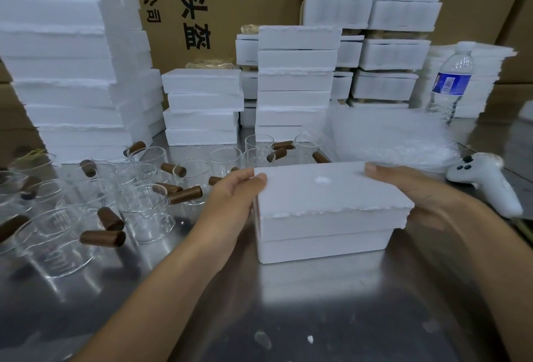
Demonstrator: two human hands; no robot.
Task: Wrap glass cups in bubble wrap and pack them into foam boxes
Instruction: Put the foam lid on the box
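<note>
A closed white foam box with its lid on stands on the steel table in front of me. My left hand grips its left end, thumb on the lid's top corner. My right hand holds the right end, thumb lying on the lid. Several glass cups with brown wooden handles stand to the left. A pile of bubble wrap lies behind the box on the right.
Tall stacks of foam boxes rise at the left and along the back, in front of cardboard cartons. A water bottle stands at the right, and a white controller lies beside my right hand.
</note>
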